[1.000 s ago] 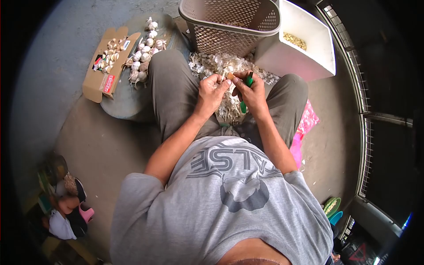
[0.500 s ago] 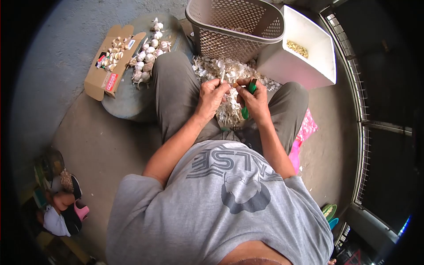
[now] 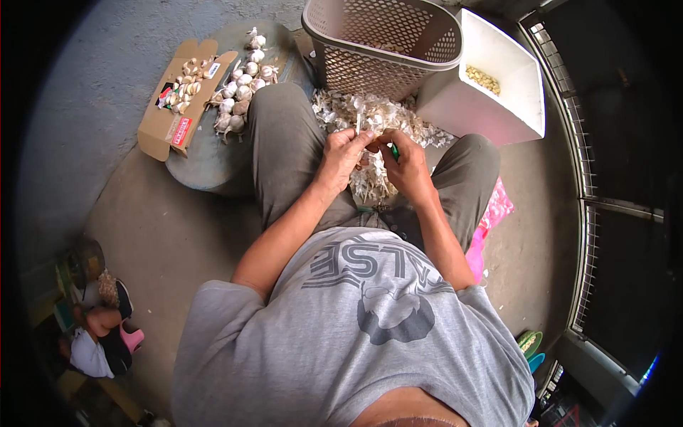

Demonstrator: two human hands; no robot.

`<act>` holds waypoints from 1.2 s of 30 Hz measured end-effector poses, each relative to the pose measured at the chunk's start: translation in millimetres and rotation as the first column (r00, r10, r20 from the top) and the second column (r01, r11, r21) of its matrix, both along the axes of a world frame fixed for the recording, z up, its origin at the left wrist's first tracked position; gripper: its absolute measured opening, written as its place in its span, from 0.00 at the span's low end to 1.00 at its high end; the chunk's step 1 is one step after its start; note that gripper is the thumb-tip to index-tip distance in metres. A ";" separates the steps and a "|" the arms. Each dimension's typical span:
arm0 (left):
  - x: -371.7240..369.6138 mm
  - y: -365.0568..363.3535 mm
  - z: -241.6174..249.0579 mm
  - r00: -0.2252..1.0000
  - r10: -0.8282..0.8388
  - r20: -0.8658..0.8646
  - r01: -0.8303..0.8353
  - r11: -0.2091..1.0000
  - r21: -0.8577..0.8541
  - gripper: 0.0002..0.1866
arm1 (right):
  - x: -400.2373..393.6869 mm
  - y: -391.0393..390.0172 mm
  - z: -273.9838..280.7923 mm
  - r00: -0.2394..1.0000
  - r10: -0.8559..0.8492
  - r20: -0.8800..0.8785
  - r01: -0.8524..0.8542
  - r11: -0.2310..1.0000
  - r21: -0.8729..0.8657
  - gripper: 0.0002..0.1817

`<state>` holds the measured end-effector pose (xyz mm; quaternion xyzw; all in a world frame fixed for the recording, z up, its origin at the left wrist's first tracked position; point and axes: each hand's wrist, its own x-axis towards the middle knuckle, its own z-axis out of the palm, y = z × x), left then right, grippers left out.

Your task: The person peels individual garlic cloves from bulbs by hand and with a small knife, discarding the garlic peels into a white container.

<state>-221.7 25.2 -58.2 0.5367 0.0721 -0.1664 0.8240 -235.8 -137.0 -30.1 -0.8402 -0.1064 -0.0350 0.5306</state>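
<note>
My left hand (image 3: pixel 344 158) is closed in a pinch, on what looks like a garlic clove mostly hidden by the fingers. A slim white piece (image 3: pixel 359 118) sticks up by its fingertips. My right hand (image 3: pixel 405 165) wraps round a small green-handled knife (image 3: pixel 395 151); its blade is hard to make out. The fingertips of both hands meet between my knees, above a heap of garlic skins (image 3: pixel 373 186). Whole garlic bulbs (image 3: pixel 244 92) lie in a bunch left of my knee, beside a cardboard box (image 3: pixel 153 133) with loose cloves (image 3: pixel 186 94).
A perforated plastic basket (image 3: pixel 370 67) stands ahead, behind the skins. Right of it, a white foam box (image 3: pixel 445 107) holds peeled cloves (image 3: pixel 484 80). A round blue-grey surface (image 3: pixel 203 167) supports the bulbs. A pink bag (image 3: pixel 491 213) lies by my right leg. Another person (image 3: pixel 99 334) sits at lower left.
My right hand has turned and moved in against the left fingertips. Much less of the green handle shows now. My left hand stays almost in place.
</note>
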 end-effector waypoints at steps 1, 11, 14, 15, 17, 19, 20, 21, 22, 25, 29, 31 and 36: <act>0.3 1.2 -3.0 1.000 -0.003 -0.007 0.003 1.000 0.002 0.15 | 0.1 0.9 -2.6 1.000 0.002 0.004 -0.002 1.000 0.008 0.07; -3.0 0.7 2.8 0.987 -0.018 0.160 -0.002 0.993 0.122 0.14 | 1.8 -0.7 4.5 0.916 0.044 -0.398 0.162 0.870 0.466 0.13; -2.6 -1.2 0.9 0.984 0.007 0.180 -0.009 1.000 0.012 0.14 | 2.1 6.1 13.8 0.926 0.020 -0.377 0.173 0.865 0.472 0.13; -2.4 -0.9 1.1 0.987 0.009 0.160 -0.010 1.000 0.004 0.14 | 3.0 7.6 10.1 0.925 0.003 -0.380 0.174 0.886 0.430 0.13; -2.2 -1.0 1.1 0.993 0.009 0.117 -0.008 1.000 -0.012 0.12 | 3.3 9.2 5.2 0.923 -0.022 -0.384 0.197 0.885 0.422 0.12; -1.9 -0.7 -0.3 0.997 -0.012 0.077 0.015 0.999 -0.049 0.12 | 1.6 14.2 7.0 0.919 -0.036 -0.392 0.241 0.840 0.487 0.09; -2.0 -0.1 -1.5 0.998 -0.021 0.057 0.025 0.997 -0.067 0.12 | 1.2 14.6 5.7 0.909 -0.011 -0.416 0.252 0.810 0.529 0.09; -2.3 0.6 -3.1 0.999 -0.026 0.035 0.029 0.995 -0.098 0.12 | 1.3 15.0 4.1 0.899 0.016 -0.439 0.264 0.779 0.569 0.10; -2.1 1.0 -4.3 0.999 -0.030 0.015 0.031 0.991 -0.130 0.12 | 1.8 15.2 2.6 0.888 0.045 -0.459 0.275 0.746 0.606 0.10; -2.5 -0.2 -2.8 0.999 -0.035 -0.007 0.034 0.992 -0.119 0.12 | 4.7 14.5 -7.5 0.898 0.048 -0.438 0.254 0.756 0.603 0.10; -1.4 -1.3 7.4 0.998 -0.045 0.042 0.047 0.998 -0.038 0.14 | 4.7 11.5 -9.1 0.906 0.039 -0.421 0.238 0.777 0.583 0.09; -3.3 -2.7 8.5 0.997 -0.037 0.074 0.038 0.999 -0.003 0.16 | 3.8 10.2 -2.3 0.906 0.029 -0.421 0.228 0.806 0.547 0.10; -3.5 -3.6 7.5 0.989 -0.071 0.133 0.050 0.987 0.155 0.16 | 2.0 4.4 -4.0 0.906 0.009 -0.424 0.234 0.823 0.517 0.09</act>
